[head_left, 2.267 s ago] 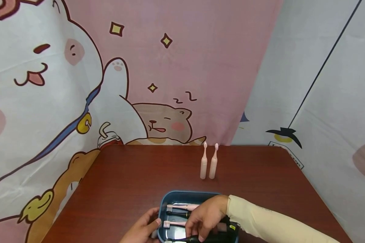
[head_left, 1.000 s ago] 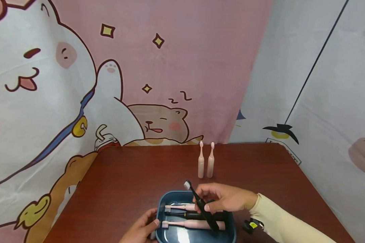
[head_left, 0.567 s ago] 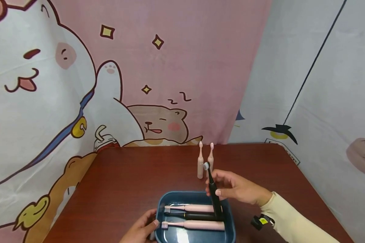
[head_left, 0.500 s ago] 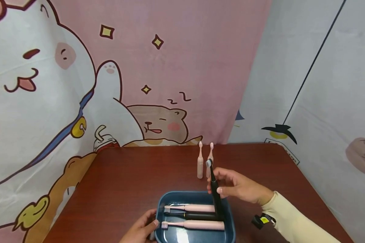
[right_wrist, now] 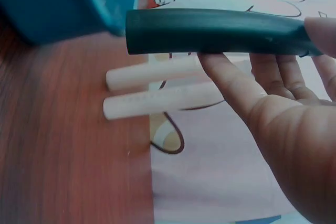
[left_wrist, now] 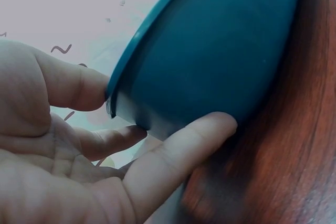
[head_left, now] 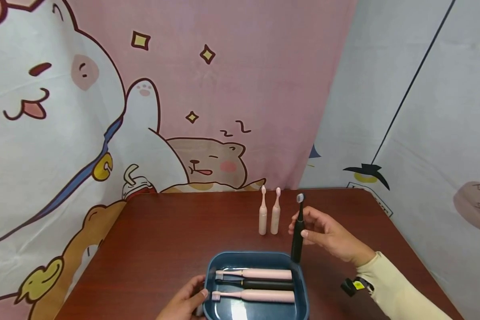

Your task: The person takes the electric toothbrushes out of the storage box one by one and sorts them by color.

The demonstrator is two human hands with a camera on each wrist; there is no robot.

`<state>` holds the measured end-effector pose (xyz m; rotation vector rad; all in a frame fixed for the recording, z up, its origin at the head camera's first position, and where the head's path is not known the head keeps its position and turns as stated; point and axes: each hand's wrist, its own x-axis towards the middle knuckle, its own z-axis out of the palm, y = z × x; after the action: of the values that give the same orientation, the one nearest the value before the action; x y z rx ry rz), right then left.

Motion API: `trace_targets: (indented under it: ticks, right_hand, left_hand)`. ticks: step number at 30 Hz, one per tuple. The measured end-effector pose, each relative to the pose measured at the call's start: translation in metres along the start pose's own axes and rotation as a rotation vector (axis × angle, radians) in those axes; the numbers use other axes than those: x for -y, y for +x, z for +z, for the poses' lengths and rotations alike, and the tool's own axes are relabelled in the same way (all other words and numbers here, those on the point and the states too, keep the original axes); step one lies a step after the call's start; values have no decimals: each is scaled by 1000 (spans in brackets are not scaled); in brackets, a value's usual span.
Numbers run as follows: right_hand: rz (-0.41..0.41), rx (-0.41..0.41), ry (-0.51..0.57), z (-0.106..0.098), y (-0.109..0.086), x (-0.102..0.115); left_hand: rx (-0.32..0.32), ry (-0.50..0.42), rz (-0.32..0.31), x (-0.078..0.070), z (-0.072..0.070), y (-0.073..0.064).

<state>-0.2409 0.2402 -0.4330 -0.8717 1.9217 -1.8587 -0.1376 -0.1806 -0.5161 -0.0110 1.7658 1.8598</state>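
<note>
My right hand (head_left: 336,235) holds a black electric toothbrush (head_left: 298,242) upright between thumb and fingers, its bristles at the top. The brush's lower end overlaps the back right corner of a blue tray (head_left: 250,254) in the head view. My left hand (head_left: 184,301) grips the tray's left side. In the left wrist view, its thumb and fingers touch the tray's rim and outer wall (left_wrist: 210,56). Inside the tray lie a pink toothbrush (head_left: 268,274), a black one (head_left: 268,284) and another pink one (head_left: 268,296), heads to the left.
Two pink electric toothbrushes, the left one (head_left: 262,220) and the right one (head_left: 275,220), stand upright side by side on the brown table (head_left: 176,231) behind the tray. A cartoon-printed cloth (head_left: 284,89) hangs beyond the table's back edge.
My right hand has lifted the black toothbrush out of the tray, turned it upright and carried it back and to the right. The left hand has stayed at the tray.
</note>
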Motion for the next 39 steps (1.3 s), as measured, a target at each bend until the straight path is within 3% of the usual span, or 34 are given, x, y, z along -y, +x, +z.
trace_targets:
  ticks: [9, 21, 30, 39]
  right_hand:
    - [12, -73, -27, -9, -8, -12]
    - [1, -92, 49, -23, -28, -28]
    - [28, -148, 19, -32, -48, -37]
    - [20, -212, 18, -39, -64, -48]
  left_hand:
    - [45, -17, 0, 6, -3, 3]
    - [32, 1, 10, 3, 1, 2]
    - [2, -5, 7, 1, 1, 0]
    - [11, -1, 15, 2, 1, 0]
